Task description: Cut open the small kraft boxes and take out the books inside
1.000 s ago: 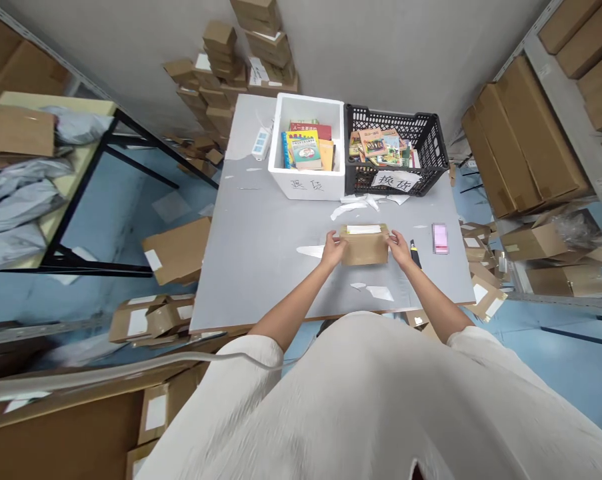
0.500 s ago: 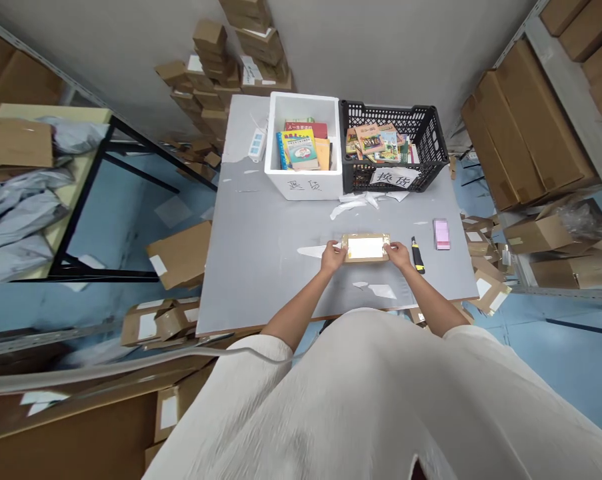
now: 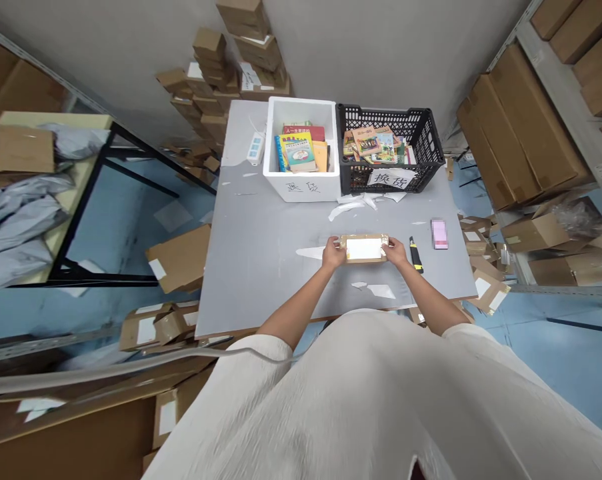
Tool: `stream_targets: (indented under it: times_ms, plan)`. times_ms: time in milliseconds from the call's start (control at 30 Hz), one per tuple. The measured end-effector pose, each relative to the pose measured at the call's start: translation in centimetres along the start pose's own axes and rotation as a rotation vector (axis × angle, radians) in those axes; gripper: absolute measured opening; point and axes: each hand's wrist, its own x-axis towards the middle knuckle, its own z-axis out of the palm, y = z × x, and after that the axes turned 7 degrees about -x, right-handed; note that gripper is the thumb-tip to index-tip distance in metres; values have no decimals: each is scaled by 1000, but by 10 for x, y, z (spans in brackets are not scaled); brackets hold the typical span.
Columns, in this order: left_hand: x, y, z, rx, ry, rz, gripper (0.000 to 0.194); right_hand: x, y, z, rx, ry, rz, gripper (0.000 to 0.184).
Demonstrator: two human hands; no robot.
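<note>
A small cardboard box (image 3: 365,259) with a white label on its upper face is held between my two hands above the near part of the grey table (image 3: 261,267). My left hand (image 3: 333,253) grips its left end, and my right hand (image 3: 395,252) grips the right end, fingers closed round both edges. Just right of my right hand lies a black and yellow utility knife (image 3: 415,255). Beyond it rests a phone (image 3: 439,234) with a pink screen. Torn white paper scraps (image 3: 381,291) lie on the near side of the box.
At the table's back stand a white foam bin (image 3: 303,187) of books and a black plastic crate (image 3: 428,163), also holding books. A power strip (image 3: 256,148) lies left of the bin. Cardboard boxes (image 3: 181,257) crowd the left floor; shelves with large cartons (image 3: 523,133) rise on the right.
My right hand has shifted slightly in its grip at the box's right end. The box stays in both hands at nearly the same place; the view has tilted a little.
</note>
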Motion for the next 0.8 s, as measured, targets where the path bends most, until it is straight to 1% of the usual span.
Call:
stream_targets:
  times_ms: [67, 133, 200, 267, 333, 400, 533, 667, 800]
  plan:
    - [-1, 3, -1, -42, 0, 50, 57, -1, -3, -3, 23, 2, -26, 46]
    - [-3, 6, -3, -92, 3, 94, 56, -3, -6, -6, 63, 11, -73, 53]
    - [-5, 7, -4, -115, 9, 89, 51, -5, -8, -8, 100, 29, -83, 54]
    - [-7, 5, -4, -96, 29, 59, 45, -9, -8, -9, 94, 52, -42, 52]
    - [-9, 0, -5, -46, 41, 44, 43, -13, -5, -9, 31, 69, 11, 51]
    - [-10, -8, -5, 21, 20, 35, 43, -17, 0, -8, -60, 72, 58, 48]
    - [-11, -28, -4, 133, -37, -7, 51, -23, 15, -6, -214, 33, 137, 40]
    - [-10, -43, -5, 107, -85, -91, 58, -27, 23, -4, -237, -36, 157, 35]
    - [-5, -47, -3, 63, -116, -135, 59, -27, 21, -3, -222, -34, 136, 31]
